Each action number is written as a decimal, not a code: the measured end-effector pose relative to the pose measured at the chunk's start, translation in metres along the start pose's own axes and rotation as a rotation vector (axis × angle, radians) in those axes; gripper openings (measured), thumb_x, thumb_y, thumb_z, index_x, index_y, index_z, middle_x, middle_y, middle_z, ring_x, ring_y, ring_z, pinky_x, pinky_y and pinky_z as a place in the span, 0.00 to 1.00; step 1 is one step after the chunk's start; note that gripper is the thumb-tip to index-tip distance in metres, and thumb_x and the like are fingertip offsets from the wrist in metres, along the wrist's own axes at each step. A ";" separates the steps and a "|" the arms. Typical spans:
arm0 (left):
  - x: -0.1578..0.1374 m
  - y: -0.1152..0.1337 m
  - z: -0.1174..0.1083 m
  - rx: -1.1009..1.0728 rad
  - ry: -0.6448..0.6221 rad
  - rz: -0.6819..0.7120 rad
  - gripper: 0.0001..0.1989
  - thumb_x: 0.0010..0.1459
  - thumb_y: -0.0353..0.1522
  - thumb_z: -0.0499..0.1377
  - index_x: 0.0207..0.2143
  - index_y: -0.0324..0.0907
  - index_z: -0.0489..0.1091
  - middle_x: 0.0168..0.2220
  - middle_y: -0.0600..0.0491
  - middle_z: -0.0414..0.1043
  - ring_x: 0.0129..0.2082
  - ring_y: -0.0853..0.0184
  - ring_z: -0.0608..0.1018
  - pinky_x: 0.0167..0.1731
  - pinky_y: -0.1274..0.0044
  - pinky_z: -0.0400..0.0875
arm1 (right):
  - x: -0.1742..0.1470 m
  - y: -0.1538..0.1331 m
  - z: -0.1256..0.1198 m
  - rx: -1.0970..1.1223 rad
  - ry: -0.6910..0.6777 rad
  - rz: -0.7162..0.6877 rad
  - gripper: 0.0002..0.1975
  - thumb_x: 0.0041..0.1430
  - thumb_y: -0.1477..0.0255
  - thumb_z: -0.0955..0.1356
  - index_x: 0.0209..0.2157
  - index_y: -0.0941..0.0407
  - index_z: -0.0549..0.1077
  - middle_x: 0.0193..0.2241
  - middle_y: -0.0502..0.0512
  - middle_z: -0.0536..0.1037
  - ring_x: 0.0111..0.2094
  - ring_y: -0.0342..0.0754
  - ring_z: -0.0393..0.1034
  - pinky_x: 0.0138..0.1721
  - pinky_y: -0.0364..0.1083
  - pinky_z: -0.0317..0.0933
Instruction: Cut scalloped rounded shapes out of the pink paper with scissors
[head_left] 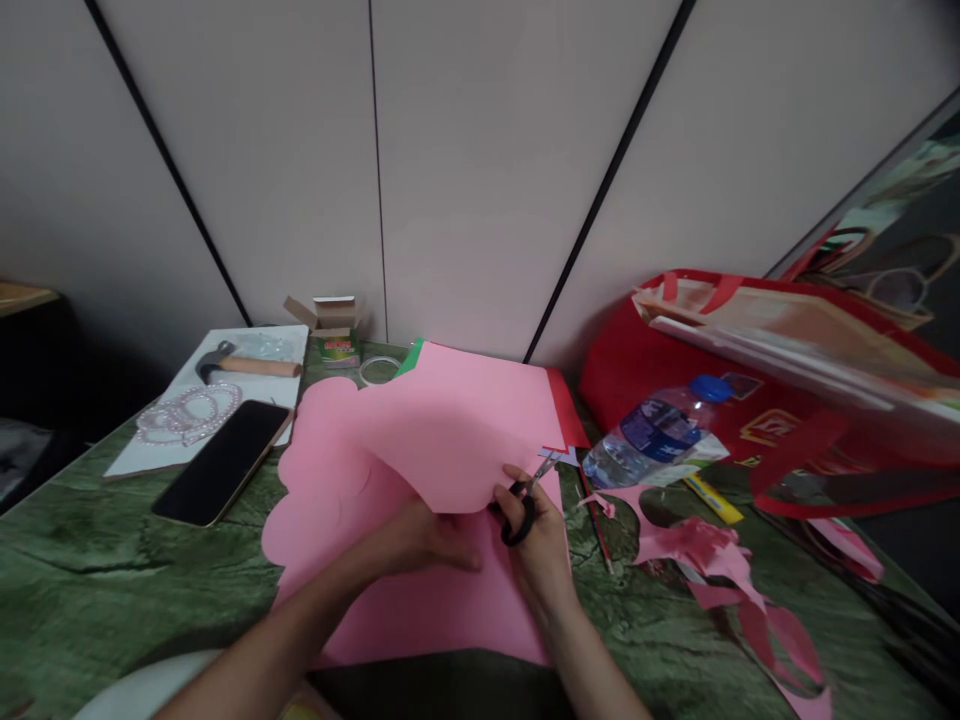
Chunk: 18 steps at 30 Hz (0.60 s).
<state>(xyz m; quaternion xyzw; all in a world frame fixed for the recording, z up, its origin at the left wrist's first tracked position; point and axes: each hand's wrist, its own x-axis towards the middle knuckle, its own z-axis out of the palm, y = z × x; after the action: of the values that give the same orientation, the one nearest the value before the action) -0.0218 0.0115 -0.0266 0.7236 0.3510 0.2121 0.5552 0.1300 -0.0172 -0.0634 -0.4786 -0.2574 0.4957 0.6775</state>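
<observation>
Pink paper [469,420] lies mid-desk in front of me, its near edge lifted and curling over a larger scalloped pink sheet [311,455]. Left hand [431,538] at that raised edge, thumb in sight; the other fingers run partly out of view, so I cannot tell whether they pinch the sheet or merely prop it. Right hand [541,545] has its fingers wrapped about the black handles of the scissors [529,490], blades angled up and away, close to the red sheet [568,410]. Risks, as I judge them: the layers sit one on another, so a closing blade might catch the sheet below or the red one as well. Should my left grip be slack, the curled edge could slip and a cut wander; pressed too hard, it could crease. Left thumb is near enough to the scissors to be nicked if they swing inward. Off right, pencil [598,525] and bottle [652,435] stand close to that elbow-room; a careless sweep might roll one or knock the other onto the paper.
</observation>
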 end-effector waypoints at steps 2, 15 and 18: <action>0.003 0.005 -0.007 -0.208 0.019 0.086 0.25 0.40 0.32 0.64 0.45 0.43 0.66 0.41 0.50 0.71 0.42 0.57 0.70 0.39 0.71 0.64 | 0.003 0.000 -0.003 -0.051 0.013 -0.017 0.19 0.42 0.69 0.71 0.39 0.57 0.69 0.21 0.44 0.66 0.21 0.39 0.61 0.24 0.40 0.55; 0.014 0.007 0.004 -1.049 0.453 -0.079 0.13 0.49 0.29 0.59 0.40 0.36 0.68 0.40 0.45 0.73 0.37 0.58 0.75 0.31 0.67 0.74 | -0.002 -0.016 0.000 -0.438 -0.036 -0.250 0.14 0.46 0.67 0.69 0.36 0.57 0.70 0.22 0.48 0.68 0.24 0.44 0.64 0.27 0.43 0.59; 0.013 0.009 0.001 -1.040 0.516 0.017 0.13 0.50 0.29 0.58 0.41 0.36 0.68 0.42 0.44 0.72 0.41 0.57 0.74 0.36 0.66 0.73 | -0.005 -0.026 -0.001 -0.394 0.008 -0.254 0.15 0.46 0.66 0.69 0.37 0.57 0.69 0.20 0.47 0.68 0.23 0.45 0.64 0.28 0.45 0.60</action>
<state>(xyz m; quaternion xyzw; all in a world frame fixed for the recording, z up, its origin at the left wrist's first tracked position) -0.0097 0.0194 -0.0192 0.2835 0.3187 0.5307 0.7324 0.1399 -0.0237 -0.0398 -0.5675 -0.4047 0.3445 0.6289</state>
